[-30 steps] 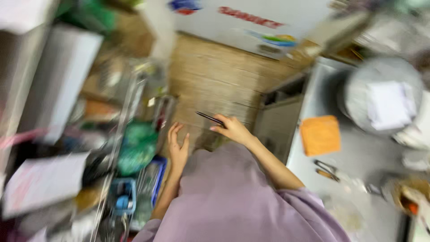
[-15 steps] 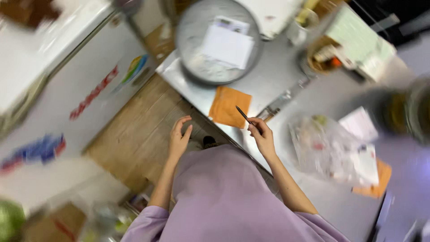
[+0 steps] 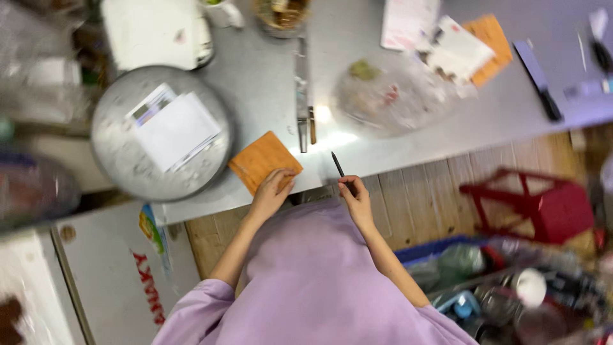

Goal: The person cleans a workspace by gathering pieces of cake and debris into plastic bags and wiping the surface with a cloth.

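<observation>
At the near edge of the grey metal tabletop (image 3: pixel 357 57), the left hand (image 3: pixel 271 191) rests with its fingers flat on a square orange cloth (image 3: pixel 263 160); the grip here is open, it only presses on the lower corner of the cloth and holds nothing. The orange cloth lies flat at the tabletop edge, just beside a big round metal lid (image 3: pixel 159 131) that has a white sheet of paper (image 3: pixel 175 128) on top. The right hand (image 3: pixel 356 198) is near the left one, just over the tabletop edge, and its grip is closed around a thin dark pen (image 3: pixel 338 166), which points up and a little to the left, away from the body. Behind the pen a long metal tool with a wooden handle (image 3: pixel 304 108) lies on the tabletop, apart from both hands. Further back there is a crumpled clear plastic bag (image 3: pixel 393 96) with some small things inside, too blurred to tell what. Behind this bag lie white papers (image 3: pixel 447 48) and a second orange cloth (image 3: pixel 491 38), and at the far right a dark knife (image 3: pixel 537 80). The person wears a lilac long-sleeved top (image 3: pixel 306 281). On the wooden floor (image 3: pixel 434 198) to the right stands a red plastic stool (image 3: pixel 543 204).
</observation>
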